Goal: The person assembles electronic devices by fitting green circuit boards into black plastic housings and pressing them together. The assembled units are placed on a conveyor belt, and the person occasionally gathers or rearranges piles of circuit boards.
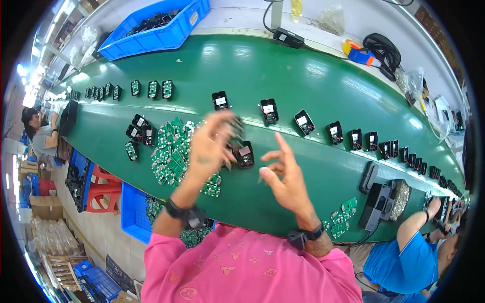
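Note:
My left hand is raised over the bench, its fingers closed on a small dark part smeared by motion; its kind is unclear. Just below that part lies an open black plastic housing with a pale piece and thin wires inside. My right hand hovers to the right of this housing, empty, with the index finger stretched out and the others loosely bent. Beside my left wrist spreads a heap of green circuit boards. Farther off, another black housing stands behind my left fingers.
Open black housings run in a line along the green bench. Board-filled housings stand at the left. A blue bin sits at the back, another blue bin by my left side. Co-workers sit at both ends.

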Demonstrator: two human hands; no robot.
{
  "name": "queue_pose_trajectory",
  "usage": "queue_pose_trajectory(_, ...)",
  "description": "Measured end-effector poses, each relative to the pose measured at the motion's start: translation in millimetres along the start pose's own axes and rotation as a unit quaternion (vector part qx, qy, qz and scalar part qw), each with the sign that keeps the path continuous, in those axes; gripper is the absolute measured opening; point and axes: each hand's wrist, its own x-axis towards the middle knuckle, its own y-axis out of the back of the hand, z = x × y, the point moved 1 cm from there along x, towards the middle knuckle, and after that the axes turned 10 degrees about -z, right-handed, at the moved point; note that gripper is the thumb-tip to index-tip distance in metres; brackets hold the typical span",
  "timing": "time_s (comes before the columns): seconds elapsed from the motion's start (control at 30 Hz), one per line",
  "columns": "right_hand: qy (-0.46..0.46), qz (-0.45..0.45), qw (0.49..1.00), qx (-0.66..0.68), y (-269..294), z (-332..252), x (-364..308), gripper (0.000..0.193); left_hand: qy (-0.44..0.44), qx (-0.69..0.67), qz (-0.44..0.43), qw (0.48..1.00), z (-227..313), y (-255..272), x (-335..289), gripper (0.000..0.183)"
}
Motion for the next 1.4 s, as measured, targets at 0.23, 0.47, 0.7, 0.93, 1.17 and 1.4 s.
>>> queue_pose_trajectory(0.23, -0.055, 0.308, 0.859, -0.405, 112.8, 23.5, -126.2, 0.051, 0.041, 0.096, 0.116, 0.988, -117.9, 160.9, 128.2, 0.039)
queue_pose_trajectory(0.47, -0.240, 0.218, 0.772, -0.546, 96.0, 56.6, -217.9, 0.123, -0.063, 0.556, 0.136, 0.818, -63.1, 114.2, 128.9, 0.065)
queue_pose_trajectory(0.7, -0.256, 0.214, 0.751, -0.570, 102.5, 67.9, -194.5, 0.105, -0.028, 0.526, -0.160, 0.835, -65.0, 72.6, 140.4, 0.083)
queue_pose_trajectory(0.93, -0.213, 0.231, 0.767, -0.560, 101.6, 69.7, -154.7, 0.092, -0.010, 0.521, -0.183, 0.833, -58.2, 43.8, 154.3, 0.080)
queue_pose_trajectory(1.17, -0.218, 0.239, 0.769, -0.551, 101.2, 72.0, -159.4, 0.092, -0.028, 0.419, -0.323, 0.848, -37.9, -37.6, 145.2, 0.089)
queue_pose_trajectory(1.4, -0.212, 0.248, 0.767, -0.553, 101.9, 73.6, -160.2, 0.090, 0.006, 0.492, -0.313, 0.812, -27.3, -71.4, 142.0, 0.056)
